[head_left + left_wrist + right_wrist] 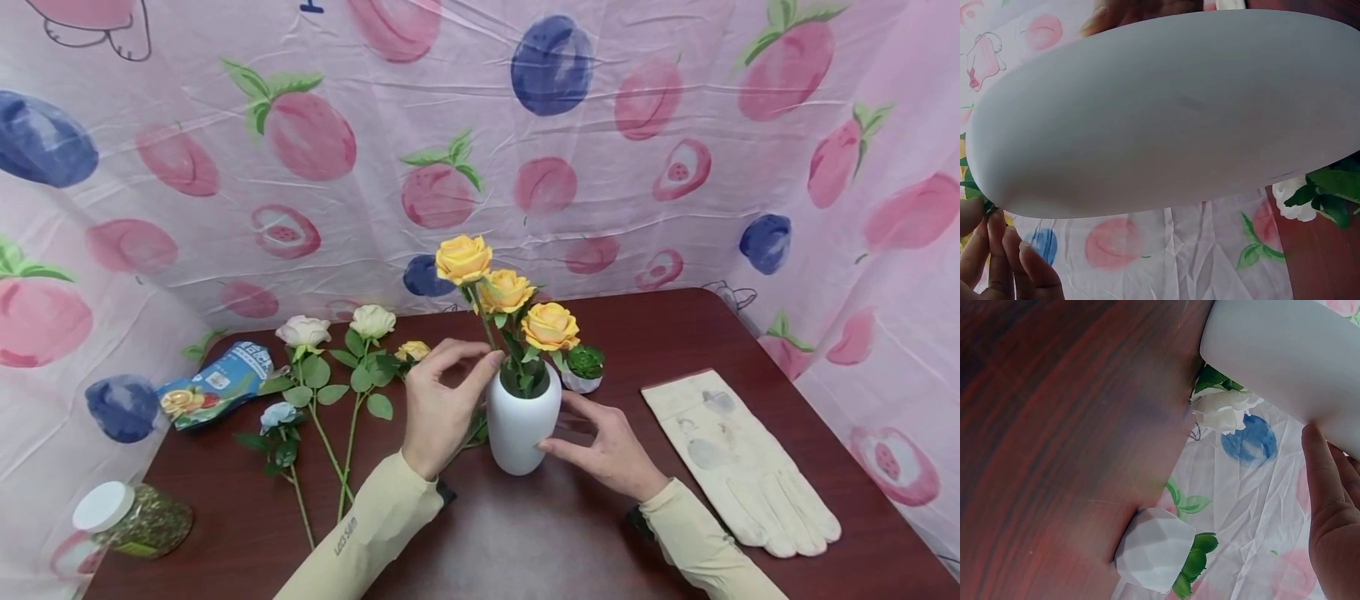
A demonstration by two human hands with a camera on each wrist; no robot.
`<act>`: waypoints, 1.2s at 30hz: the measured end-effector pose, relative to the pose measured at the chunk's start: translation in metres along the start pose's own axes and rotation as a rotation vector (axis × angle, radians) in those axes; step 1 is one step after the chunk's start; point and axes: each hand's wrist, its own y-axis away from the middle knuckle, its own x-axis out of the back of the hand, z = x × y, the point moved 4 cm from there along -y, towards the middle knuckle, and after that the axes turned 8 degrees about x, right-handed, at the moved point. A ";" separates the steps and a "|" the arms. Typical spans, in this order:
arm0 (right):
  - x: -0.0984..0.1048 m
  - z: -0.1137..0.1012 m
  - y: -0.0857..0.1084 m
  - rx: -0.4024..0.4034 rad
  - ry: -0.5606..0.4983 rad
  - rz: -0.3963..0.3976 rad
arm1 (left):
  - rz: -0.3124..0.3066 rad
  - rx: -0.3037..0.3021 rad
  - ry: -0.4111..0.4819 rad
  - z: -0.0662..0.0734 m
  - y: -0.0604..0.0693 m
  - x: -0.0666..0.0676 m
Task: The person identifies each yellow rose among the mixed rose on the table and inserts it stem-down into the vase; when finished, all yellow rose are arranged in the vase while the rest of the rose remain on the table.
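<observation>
A white vase (517,437) stands upright on the table, with several artificial yellow roses (551,327) rising out of its mouth. My left hand (444,408) is at the left of the rim, pinching the stem of a yellow rose (463,260) between thumb and fingers. The left wrist view shows these fingertips (996,219) together on green at the vase's mouth. My right hand (611,446) holds the vase from the right, thumb in front and fingers along its side. In the right wrist view one finger (1319,456) touches the white wall (1285,359).
Left on the table lie a pale pink rose (303,332), a white rose (372,321), a yellow rose (412,351) and a blue flower (279,417). Behind them is a blue packet (217,383); a lidded jar (150,521) lies nearer. Rightward are a potted succulent (585,362) and cream gloves (738,467).
</observation>
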 end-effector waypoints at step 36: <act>0.000 -0.001 0.000 -0.017 0.002 -0.002 | -0.076 0.048 0.047 -0.010 0.008 0.005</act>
